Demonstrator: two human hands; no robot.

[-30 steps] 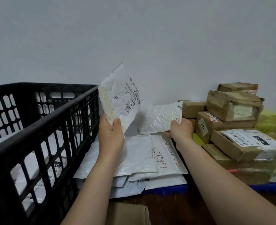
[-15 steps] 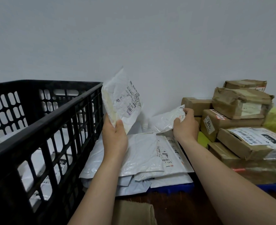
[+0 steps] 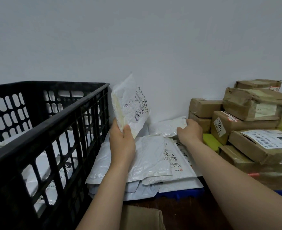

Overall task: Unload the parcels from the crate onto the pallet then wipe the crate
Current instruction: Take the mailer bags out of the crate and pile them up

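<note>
The black slatted crate (image 3: 42, 130) stands at the left with several white mailers still inside. My left hand (image 3: 122, 140) grips a white padded mailer (image 3: 131, 107) with a printed label, held upright above the pile. My right hand (image 3: 190, 130) rests on a second white mailer (image 3: 167, 128), which lies low at the back of the pile of white mailers (image 3: 150, 160) on the blue pallet (image 3: 181, 194); whether the fingers still pinch it is unclear.
Brown cardboard parcels (image 3: 253, 120) are stacked on the pallet's right side, with yellow-green packets (image 3: 210, 141) among them. A plain grey wall runs behind. A tan cloth-like thing (image 3: 141, 218) lies on the dark floor at the bottom centre.
My right hand has lowered its white mailer from mid-air down onto the back of the pile. My left hand keeps its mailer upright, nearly still.
</note>
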